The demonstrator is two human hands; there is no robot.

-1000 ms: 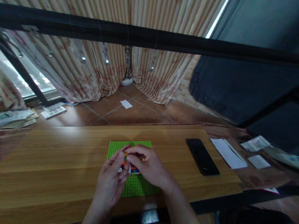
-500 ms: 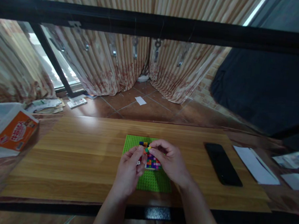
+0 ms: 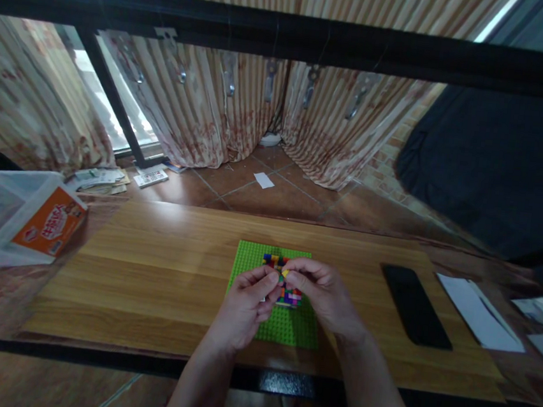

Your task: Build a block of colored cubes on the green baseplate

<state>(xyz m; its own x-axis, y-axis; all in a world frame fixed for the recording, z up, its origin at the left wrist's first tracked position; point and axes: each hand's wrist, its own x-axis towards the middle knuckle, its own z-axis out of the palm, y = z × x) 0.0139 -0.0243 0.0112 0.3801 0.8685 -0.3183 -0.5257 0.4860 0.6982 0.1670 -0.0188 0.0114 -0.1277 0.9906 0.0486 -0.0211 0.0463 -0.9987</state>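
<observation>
My left hand [image 3: 248, 304] is closed, thumb and fingers pinching a small green toy brick [image 3: 281, 279]. My right hand [image 3: 329, 299] pinches a yellow toy brick [image 3: 285, 273] right against it. Both hands meet above a green studded baseplate [image 3: 287, 335] lying on the wooden table. Under my fingers, a block of many-coloured bricks [image 3: 294, 298] stands on the plate, partly covered by the hands. A small white bit shows by the left fingers, too small to name.
A black phone [image 3: 415, 305] and white papers [image 3: 479, 312] lie to the right on the wooden tabletop [image 3: 149, 275]. At the left stands a clear plastic bin [image 3: 1, 216] with an orange label. A black metal bar [image 3: 269, 27] with hanging hooks crosses beyond the table.
The view has shifted, so everything sits further right in the picture. Both hands stay together over the plate, still pinching the small bricks, with slight finger movement.
</observation>
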